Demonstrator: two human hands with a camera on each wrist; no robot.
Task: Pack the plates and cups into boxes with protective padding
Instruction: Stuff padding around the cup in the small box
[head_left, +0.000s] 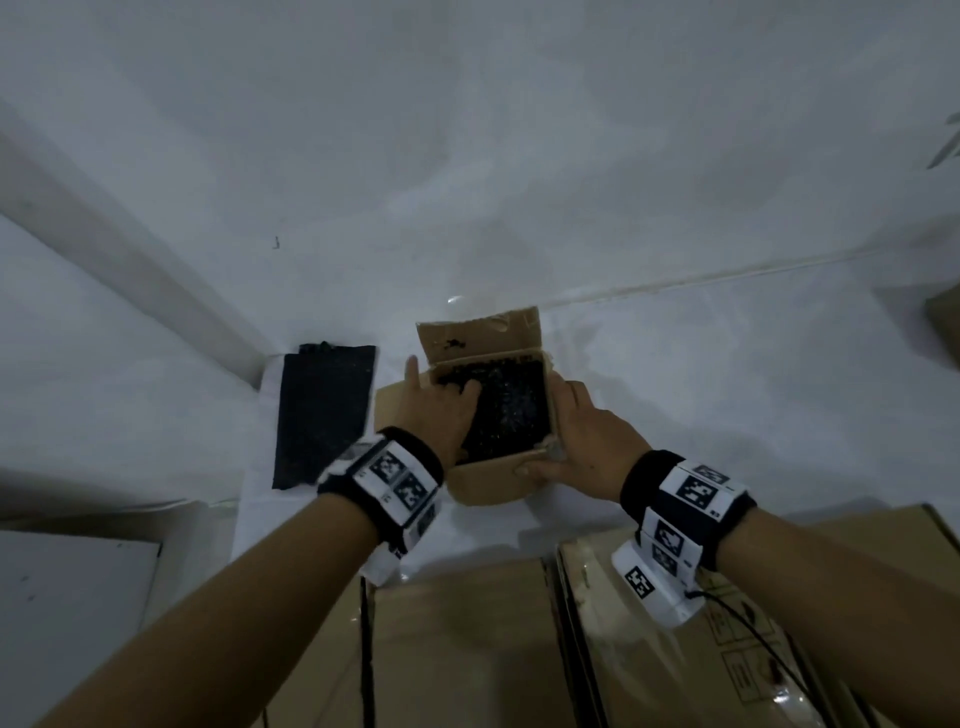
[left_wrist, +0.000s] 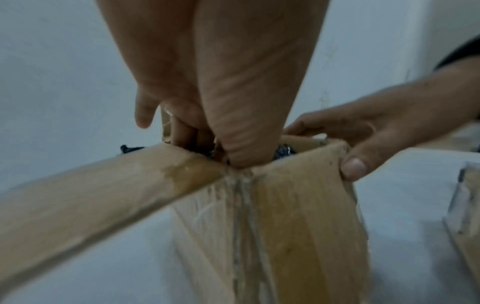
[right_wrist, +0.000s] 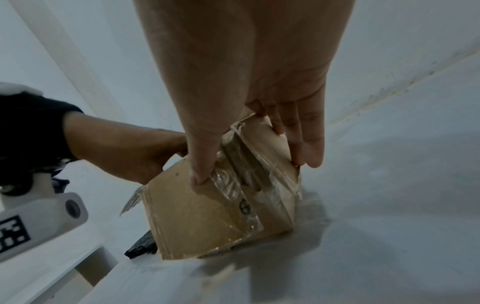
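Nearest the person, large flattened cardboard cartons (head_left: 457, 649) are lying along the near edge of the white surface (head_left: 675, 364), with a thin black cable (head_left: 366, 654) running across them.

Just beyond them a small cardboard box (head_left: 493, 480) is standing open, its far flap (head_left: 480, 335) tilted up and its left flap (left_wrist: 85, 197) folded outward. Black padding (head_left: 511, 410) is filling the box's inside. No plate or cup is showing in any view.

The left hand (head_left: 439, 405) is reaching into the box from the left side — its fingers are curling down into the padding while the thumb is pointing away over the left flap; whether those fingers are gripping anything, I cannot tell. The right hand (head_left: 582, 441) is clamping the box's right near corner, thumb pressing the near wall and fingers (right_wrist: 310, 139) lying straight along the right wall, over clear tape (right_wrist: 233, 185).

Left of the box, a second black padding sheet (head_left: 322, 410) is lying flat on the surface — apart from the box, near the far left corner where a white wall (head_left: 467, 130) is rising.
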